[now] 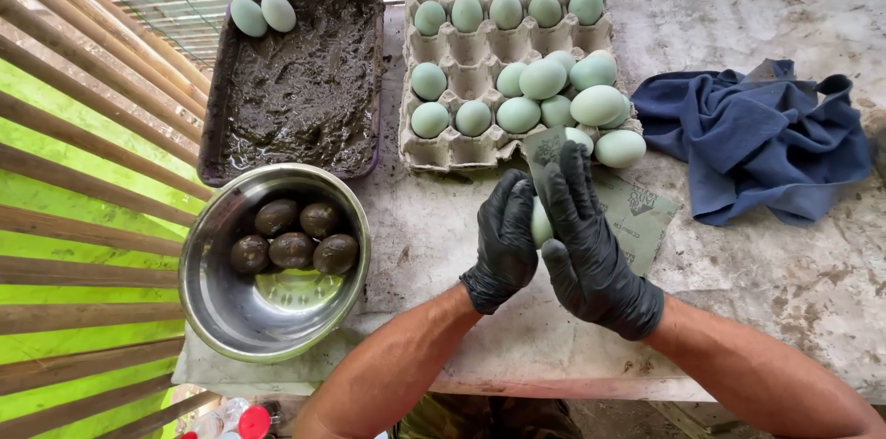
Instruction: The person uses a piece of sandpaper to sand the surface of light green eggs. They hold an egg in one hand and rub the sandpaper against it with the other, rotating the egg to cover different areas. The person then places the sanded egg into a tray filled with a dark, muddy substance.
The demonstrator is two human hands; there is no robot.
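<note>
my left hand [503, 240] and right hand [591, 250], black gloves, cupped close around pale green egg [541, 223], sandpaper piece [546, 145] pinched in right fingers. egg over table [784, 273], just below egg carton [471, 56]. shell light, smooth, probably brittle; hold by palms, gentle. steel bowl [217, 305] left, blue cloth [757, 139] right; table edge near, room tight.

To my left sits a round shiny steel bowl [273, 305] with five mud-coated dark eggs [293, 237] inside. Beyond it, a dark rectangular tray of wet black mud [300, 79] carries two pale green eggs [262, 13] at its far left corner. A crumpled dark blue cloth [752, 139] lies far right on the stained grey table [784, 273]
</note>
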